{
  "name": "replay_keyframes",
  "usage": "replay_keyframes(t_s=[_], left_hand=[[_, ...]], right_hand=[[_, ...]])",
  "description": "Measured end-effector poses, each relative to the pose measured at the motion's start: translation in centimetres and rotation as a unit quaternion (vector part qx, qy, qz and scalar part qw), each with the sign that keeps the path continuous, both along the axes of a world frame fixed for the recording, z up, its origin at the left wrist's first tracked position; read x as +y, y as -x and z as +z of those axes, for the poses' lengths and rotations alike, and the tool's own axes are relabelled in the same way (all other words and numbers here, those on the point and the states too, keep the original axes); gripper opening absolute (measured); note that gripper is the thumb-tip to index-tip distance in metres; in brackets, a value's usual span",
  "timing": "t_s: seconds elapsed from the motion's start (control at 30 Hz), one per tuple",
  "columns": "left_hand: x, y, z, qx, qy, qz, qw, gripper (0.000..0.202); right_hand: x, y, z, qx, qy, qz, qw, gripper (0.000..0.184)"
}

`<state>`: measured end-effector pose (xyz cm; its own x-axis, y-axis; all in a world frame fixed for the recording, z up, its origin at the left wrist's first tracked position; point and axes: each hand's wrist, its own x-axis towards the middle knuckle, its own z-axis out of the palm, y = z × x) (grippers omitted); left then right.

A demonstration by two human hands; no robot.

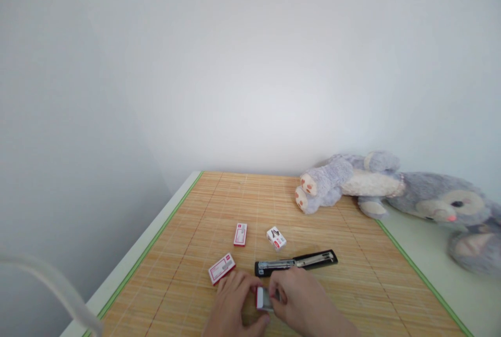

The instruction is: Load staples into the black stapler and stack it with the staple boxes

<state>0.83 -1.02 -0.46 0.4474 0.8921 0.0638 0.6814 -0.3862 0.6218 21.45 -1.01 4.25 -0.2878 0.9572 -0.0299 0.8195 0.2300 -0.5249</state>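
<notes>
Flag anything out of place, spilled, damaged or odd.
The grey-and-white plush toy looks out of place: it sprawls past the right edge of the green-bordered tan bamboo mat. The black-and-silver stapler lies splayed open rather than closed. No spill or damage is visible.

Soft, diffuse light brightens the wall (258,86) most at twelve o'clock, dimming to grey toward nine. Shadows under the left hand (234,303) are gentle; the pale cord (58,279) at eight o'clock is blurred, and the plush toy (442,196) near four looks soft and stretched.
</notes>
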Motion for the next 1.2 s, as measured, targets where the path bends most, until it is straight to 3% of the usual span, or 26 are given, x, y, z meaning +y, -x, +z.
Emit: replay_keyframes(t_s=[0.2, 0.63, 0.77, 0.87, 1.0, 1.2], left_hand=[[-0.1, 0.0, 0.8, -0.001, 0.015, 0.001, 1.000, 0.026], [0.2, 0.2, 0.2, -0.012, 0.025, 0.001, 1.000, 0.027], [0.2, 0.2, 0.5, -0.017, 0.034, -0.001, 0.999, 0.029], [0.1, 0.2, 0.4, -0.019, 0.038, 0.001, 0.999, 0.030], [0.1, -0.2, -0.1, -0.021, 0.033, 0.008, 0.999, 0.030], [0.1, -1.4, -0.7, -0.010, 0.022, -0.011, 1.000, 0.034]], right_hand=[[0.1, 0.5, -1.6, -0.012, 0.017, -0.006, 1.000, 0.022], [0.3, 0.8, -1.2, 0.007, 0.070, -0.018, 0.997, 0.011], [-0.3, -1.3, -0.2, 0.038, 0.077, -0.043, 0.995, 0.012], [-1.0, -4.0, 0.1, 0.018, 0.082, -0.073, 0.994, 0.027], [-1.8, -5.9, -0.9, 0.006, 0.097, -0.075, 0.992, 0.024], [-1.8, -3.5, -2.8, 0.043, 0.075, -0.056, 0.995, 0.022]])
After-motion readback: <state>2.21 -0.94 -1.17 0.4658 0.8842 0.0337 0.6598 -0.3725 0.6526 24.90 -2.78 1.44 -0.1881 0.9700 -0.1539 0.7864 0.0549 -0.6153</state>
